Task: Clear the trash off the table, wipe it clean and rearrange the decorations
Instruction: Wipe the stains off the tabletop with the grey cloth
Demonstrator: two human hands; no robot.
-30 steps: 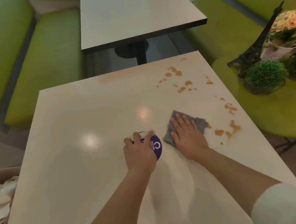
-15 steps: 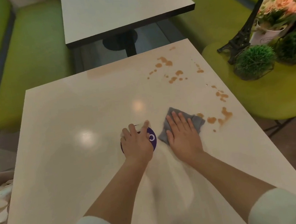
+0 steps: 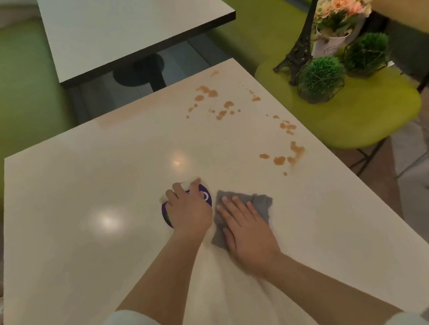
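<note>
I see the grey cloth (image 3: 257, 205) lying flat on the pale tabletop (image 3: 77, 207), near its middle, with my right hand (image 3: 246, 229) pressed on it, fingers straight and close together. Just to its left, my left hand (image 3: 190, 212) rests on a purple round disc (image 3: 166, 214), fingers curled over its far edge. Orange-brown spills (image 3: 283, 157) dot the tabletop toward the right edge. On the green chair (image 3: 360, 121) beside it stand a small tower model (image 3: 303, 38), flowers (image 3: 340, 9) and two green plant balls (image 3: 319, 77).

Dim, warm light overhead; two soft glare spots shine on the desk (image 3: 74, 180) near its middle, edges bowed, everything slightly soft, fingertips blurred.
</note>
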